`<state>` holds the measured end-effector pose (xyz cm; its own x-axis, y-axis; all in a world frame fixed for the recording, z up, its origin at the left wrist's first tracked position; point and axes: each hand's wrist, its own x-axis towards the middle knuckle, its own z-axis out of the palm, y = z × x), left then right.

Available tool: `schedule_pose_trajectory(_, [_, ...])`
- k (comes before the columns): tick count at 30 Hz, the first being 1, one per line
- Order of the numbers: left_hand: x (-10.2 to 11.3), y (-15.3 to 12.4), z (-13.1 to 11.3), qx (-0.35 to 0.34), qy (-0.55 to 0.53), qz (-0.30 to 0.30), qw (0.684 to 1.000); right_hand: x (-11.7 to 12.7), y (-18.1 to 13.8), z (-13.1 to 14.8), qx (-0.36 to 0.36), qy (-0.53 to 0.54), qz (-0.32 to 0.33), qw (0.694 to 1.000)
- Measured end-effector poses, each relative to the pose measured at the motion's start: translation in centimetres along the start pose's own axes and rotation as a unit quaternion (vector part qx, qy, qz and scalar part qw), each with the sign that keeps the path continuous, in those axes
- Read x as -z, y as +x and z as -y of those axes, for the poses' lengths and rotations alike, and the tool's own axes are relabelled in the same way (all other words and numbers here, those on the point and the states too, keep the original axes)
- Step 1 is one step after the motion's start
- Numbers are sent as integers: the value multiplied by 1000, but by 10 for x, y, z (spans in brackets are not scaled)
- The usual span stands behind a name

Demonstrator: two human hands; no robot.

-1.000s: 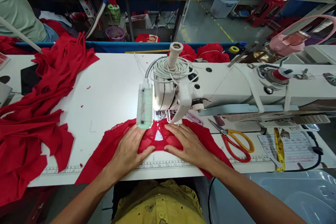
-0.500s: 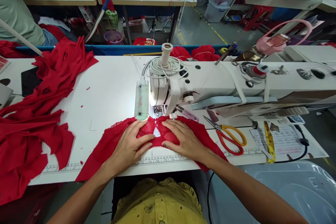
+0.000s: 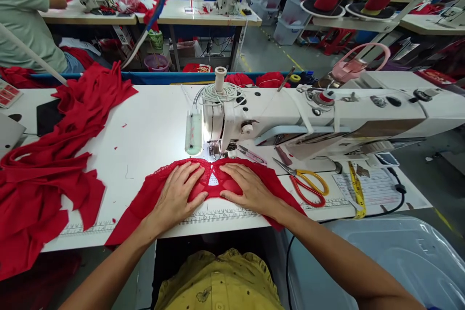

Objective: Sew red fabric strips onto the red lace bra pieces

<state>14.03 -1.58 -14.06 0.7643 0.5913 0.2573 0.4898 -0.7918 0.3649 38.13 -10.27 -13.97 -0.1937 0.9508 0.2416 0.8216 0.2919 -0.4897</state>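
Note:
A red lace garment (image 3: 145, 198) lies flat on the white sewing table (image 3: 152, 126), just in front of the needle of a white sewing machine (image 3: 290, 111). My left hand (image 3: 178, 196) presses on it with fingers stretched out, left of a small triangular gap in the lace. My right hand (image 3: 250, 190) lies flat on the right side of the same piece, fingers pointing toward the gap. Both hands rest on the fabric and grip nothing. A small lamp (image 3: 193, 131) hangs beside the needle.
A heap of red cut pieces (image 3: 51, 155) covers the table's left. Orange-handled scissors (image 3: 308, 186), a yellow tape measure (image 3: 358, 189) and a paper sheet (image 3: 378, 186) lie to the right. A clear plastic bin (image 3: 381, 256) stands at lower right. Another person (image 3: 25, 14) works at the back left.
The view has tilted up and pulled back, so more of the room shows. Both hands stay flat on the red lace and have shifted very little.

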Motion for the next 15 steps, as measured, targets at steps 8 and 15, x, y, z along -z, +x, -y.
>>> schedule_pose_trajectory(8, [3, -1, 4, -1, 25, 15, 1000, 1, 0, 0, 4, -3, 7, 1000])
schedule_pose_trajectory(15, [7, 4, 14, -18, 32, 40, 999, 2, 5, -3, 15, -1, 12, 1000])
